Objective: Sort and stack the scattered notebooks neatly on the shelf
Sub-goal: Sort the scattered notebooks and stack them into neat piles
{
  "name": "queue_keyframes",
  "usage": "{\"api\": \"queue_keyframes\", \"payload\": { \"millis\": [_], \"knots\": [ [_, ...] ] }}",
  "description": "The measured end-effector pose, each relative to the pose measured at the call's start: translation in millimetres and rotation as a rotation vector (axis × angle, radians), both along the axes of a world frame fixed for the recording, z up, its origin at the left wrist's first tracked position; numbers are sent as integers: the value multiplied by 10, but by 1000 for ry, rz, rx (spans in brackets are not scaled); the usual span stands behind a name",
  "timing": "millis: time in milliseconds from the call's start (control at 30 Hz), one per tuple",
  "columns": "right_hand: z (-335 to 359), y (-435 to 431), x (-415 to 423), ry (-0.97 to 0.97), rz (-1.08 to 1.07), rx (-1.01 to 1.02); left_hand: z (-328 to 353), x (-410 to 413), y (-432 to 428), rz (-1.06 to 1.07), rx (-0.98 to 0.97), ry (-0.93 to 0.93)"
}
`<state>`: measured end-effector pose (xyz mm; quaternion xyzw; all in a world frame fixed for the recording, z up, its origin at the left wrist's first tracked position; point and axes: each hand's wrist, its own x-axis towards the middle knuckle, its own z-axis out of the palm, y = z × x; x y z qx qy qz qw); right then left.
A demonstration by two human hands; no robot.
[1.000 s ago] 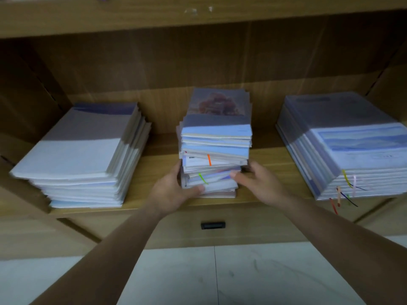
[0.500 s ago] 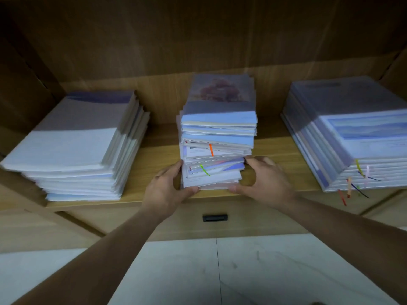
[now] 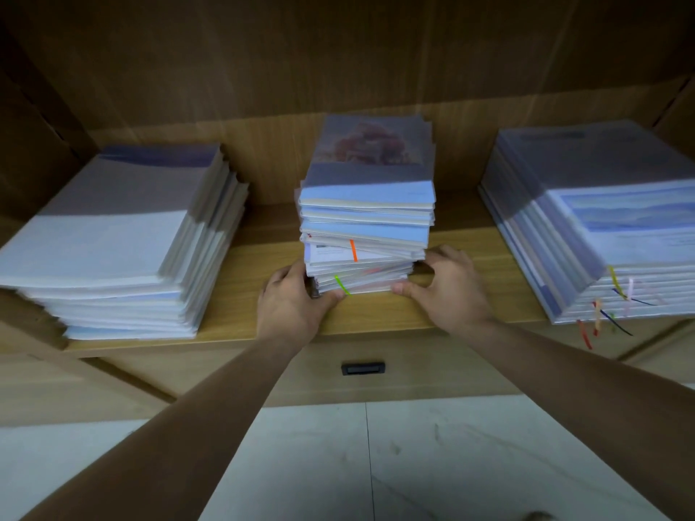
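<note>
Upon the wooden shelf (image 3: pixel 263 265), the middle notebook stack (image 3: pixel 366 220), set between left pile (image 3: pixel 113 235) and right pile (image 3: pixel 601 220), is clasped at its base corners by the curled grip of left hand (image 3: pixel 289 306) and right hand (image 3: pixel 447 287).

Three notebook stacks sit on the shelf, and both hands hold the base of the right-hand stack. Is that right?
Not quite. The head view shows the left hand and right hand holding the base of the middle stack, not the right-hand stack. Three stacks do sit on the shelf.
</note>
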<state>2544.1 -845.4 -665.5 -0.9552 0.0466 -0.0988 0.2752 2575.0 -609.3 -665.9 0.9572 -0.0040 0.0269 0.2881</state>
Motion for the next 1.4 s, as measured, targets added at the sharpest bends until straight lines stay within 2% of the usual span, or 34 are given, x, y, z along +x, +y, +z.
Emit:
{"api": "queue_keyframes", "payload": {
  "millis": [167, 367, 533, 600, 667, 867, 967, 1033, 1233, 1400],
  "knots": [
    [26, 2, 14, -16, 6, 14, 37, -60, 84, -48, -97, 52],
    [15, -20, 122, -26, 31, -172, 30, 40, 162, -60, 53, -5],
    [32, 25, 110, -6, 21, -187, 81, 17, 136, -57, 87, -11],
    [82, 54, 66, 8, 11, -128, 144, -5, 141, -62, 12, 19],
    [130, 80, -34, 0, -14, 24, 229, -79, 149, -80, -125, 34],
    [564, 234, -271, -139, -22, 401, 497, -208, 79, -149, -534, -138],
    [723, 416, -184, -221, 37, 505, 655, -212, -55, -191, -642, -126],
    [714, 481, -137, -265, 71, 537, 710, -246, -100, -221, -644, -146],
    [689, 417, -127, -173, 168, 446, 699, -378, 84, -234, -603, -217],
    [761, 351, -31, -126, 168, 524, 752, -206, 118, -175, -559, -218]
  ]
}}
